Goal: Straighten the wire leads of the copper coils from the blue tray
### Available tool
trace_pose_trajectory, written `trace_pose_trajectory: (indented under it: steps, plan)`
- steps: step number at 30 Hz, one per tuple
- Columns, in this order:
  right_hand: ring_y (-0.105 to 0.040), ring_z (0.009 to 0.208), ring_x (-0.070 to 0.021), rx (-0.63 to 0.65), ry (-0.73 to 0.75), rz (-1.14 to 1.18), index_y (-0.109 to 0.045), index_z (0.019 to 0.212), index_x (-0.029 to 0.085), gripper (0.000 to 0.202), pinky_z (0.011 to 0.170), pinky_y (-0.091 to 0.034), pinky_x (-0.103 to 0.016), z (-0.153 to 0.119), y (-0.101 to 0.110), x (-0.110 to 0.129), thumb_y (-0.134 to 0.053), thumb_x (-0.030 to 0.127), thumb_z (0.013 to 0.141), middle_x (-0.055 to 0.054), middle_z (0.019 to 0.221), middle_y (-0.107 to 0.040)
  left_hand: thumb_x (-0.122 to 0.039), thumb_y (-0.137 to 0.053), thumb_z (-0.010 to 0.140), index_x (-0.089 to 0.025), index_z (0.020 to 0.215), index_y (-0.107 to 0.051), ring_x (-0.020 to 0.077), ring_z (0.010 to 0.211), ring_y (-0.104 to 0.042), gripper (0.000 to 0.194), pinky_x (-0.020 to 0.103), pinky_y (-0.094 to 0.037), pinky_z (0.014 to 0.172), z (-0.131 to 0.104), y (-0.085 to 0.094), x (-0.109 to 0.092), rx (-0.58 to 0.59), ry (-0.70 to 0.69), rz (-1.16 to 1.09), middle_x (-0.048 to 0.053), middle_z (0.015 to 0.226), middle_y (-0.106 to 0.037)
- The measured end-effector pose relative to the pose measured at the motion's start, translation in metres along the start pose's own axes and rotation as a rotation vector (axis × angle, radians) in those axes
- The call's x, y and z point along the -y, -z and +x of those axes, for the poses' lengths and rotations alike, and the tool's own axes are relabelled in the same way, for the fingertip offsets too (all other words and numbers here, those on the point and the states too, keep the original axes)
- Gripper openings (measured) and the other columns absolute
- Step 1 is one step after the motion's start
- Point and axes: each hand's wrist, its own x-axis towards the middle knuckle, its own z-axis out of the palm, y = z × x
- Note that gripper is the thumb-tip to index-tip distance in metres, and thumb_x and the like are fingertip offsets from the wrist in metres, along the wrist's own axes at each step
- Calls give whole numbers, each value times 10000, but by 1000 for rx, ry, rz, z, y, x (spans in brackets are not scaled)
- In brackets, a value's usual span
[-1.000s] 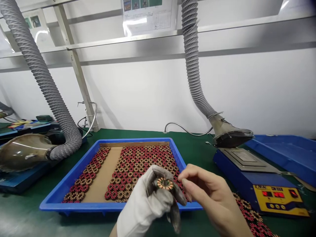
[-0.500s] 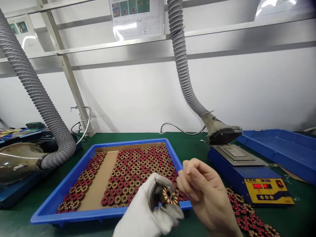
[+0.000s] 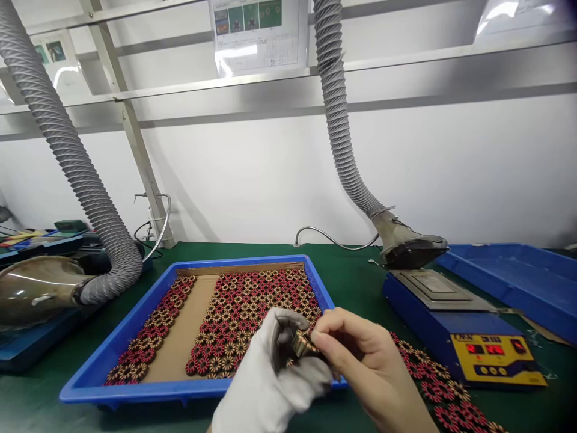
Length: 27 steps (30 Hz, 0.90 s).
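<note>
My left hand [image 3: 270, 373], in a white glove with grey fingertips, grips a small copper-coloured wound ring [image 3: 303, 344] above the tray's front right part. The bare fingers of my right hand [image 3: 367, 361] are pinched together at the ring's right side; whether they hold the ring itself or something thin on it is hidden. Behind and left of my hands, a blue tray [image 3: 135, 394] holds rows of red and copper wound rings [image 3: 252, 307] on cardboard. More wound rings [image 3: 435, 385] lie on the green table to the right of my right hand.
A blue heated device [image 3: 496, 358] with a yellow panel and red digits stands at the right, under a grey duct [image 3: 338, 120] and its hood. Another blue tray [image 3: 518, 288] lies behind it. A second duct [image 3: 76, 162] with a hood hangs at the left.
My right hand has moved left and down onto the ring, its fingers now at it. The ring has turned from face-on to side-on in my left hand. The view has shifted slightly.
</note>
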Motion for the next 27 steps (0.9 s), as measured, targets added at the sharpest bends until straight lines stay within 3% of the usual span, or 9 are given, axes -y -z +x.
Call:
trace_pose_trajectory:
  steps: [2, 5, 10, 14, 21, 27]
  plan:
    - [-422, 513, -105, -80, 27, 47, -644, 723, 184, 262, 478, -333, -222, -1, -4, -1, -619, 360, 916, 30, 603, -510, -345, -743, 805, -165, 914, -655, 120, 687, -526, 228, 221, -460, 651, -2, 5, 0, 43, -55, 57, 7, 772, -602]
    - [-381, 512, -106, -201, 85, 51, -677, 665, 178, 269, 484, -305, -242, -2, -10, -2, -676, 349, 872, 28, 577, -497, -488, -661, 847, -173, 959, -629, 143, 718, -517, 336, 268, -460, 699, -2, 8, 0, 118, -33, -4, 11, 783, -580]
    - [-379, 524, -116, -266, 111, 124, -683, 641, 190, 247, 486, -282, -251, -2, -14, -3, -715, 338, 837, 23, 573, -497, -515, -686, 814, -170, 990, -680, 227, 916, -559, 388, 343, -461, 835, 2, 8, 2, 182, -14, -16, 79, 968, -637]
    - [-377, 527, -122, -269, 104, 161, -677, 611, 183, 280, 498, -290, -256, -2, -16, -4, -731, 361, 821, 19, 561, -487, -522, -706, 792, -166, 985, -706, 234, 905, -566, 406, 342, -459, 826, 4, 8, 3, 201, -13, -78, 84, 943, -643]
    - [-282, 501, -95, -248, -54, 261, -606, 649, 168, 379, 464, -216, -234, -1, -18, -1, -755, 493, 778, 51, 553, -410, -516, -689, 808, -154, 1003, -715, 235, 905, -559, 412, 344, -449, 848, 3, 9, 0, 227, -20, -43, 88, 935, -639]
    - [-276, 500, -96, -177, -37, 175, -652, 700, 171, 352, 470, -247, -236, -1, -12, 2, -741, 499, 790, 53, 560, -402, -437, -704, 820, -151, 972, -712, 200, 860, -542, 324, 295, -436, 810, 5, 11, 0, 230, 24, -36, 68, 917, -625]
